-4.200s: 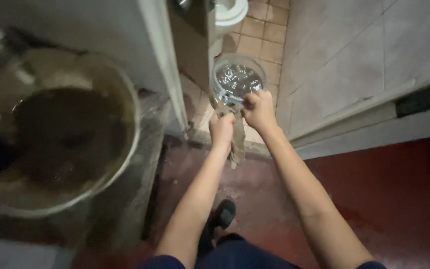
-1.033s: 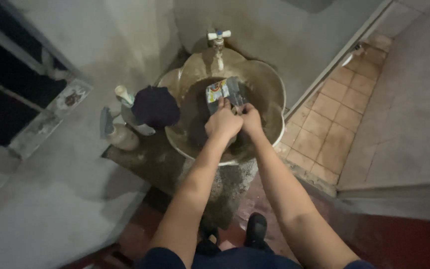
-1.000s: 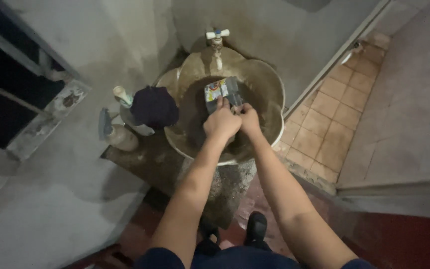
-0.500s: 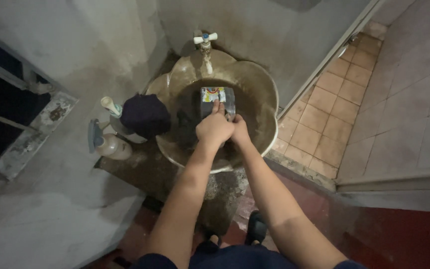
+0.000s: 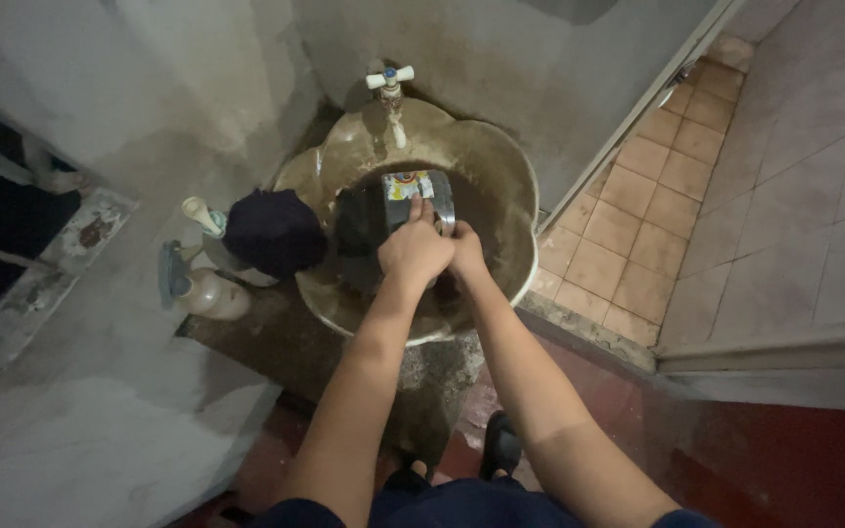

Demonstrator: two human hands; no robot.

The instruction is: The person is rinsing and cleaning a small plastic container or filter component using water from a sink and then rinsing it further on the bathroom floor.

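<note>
Both hands over the stained, scalloped basin (image 5: 501, 176), closed around a metal container with a coloured label (image 5: 413, 196), apparently a tin; left hand (image 5: 413, 249) clamped on the near side with fingers curled over the top, right hand (image 5: 462, 252) tucked beside and slightly under it, grip mostly hidden but seemingly closed on the same tin; container held low inside the bowl, just below the white cross-handled tap (image 5: 389, 80), label side up. Best handled, by the look of it, with the tin kept well within the rim so any spill lands in the basin; firm hold with both palms, since wet metal tends to slip; care near the tin's edge, possibly sharp, though too small to judge. Dark cloth or cap (image 5: 274, 233) draped at the basin's left edge, touching the rim, close enough to catch splashes; pale plastic bottle (image 5: 209, 291) and a second pale bottle neck (image 5: 202, 213) just beside it on the ledge, near the left elbow's path; rough grey wall behind; tiled floor (image 5: 657, 196) beyond a doorway at right; red floor (image 5: 794, 460) underfoot, with a dark shoe (image 5: 501, 448) close against the pedestal base, leaving little room to shift stance.
</note>
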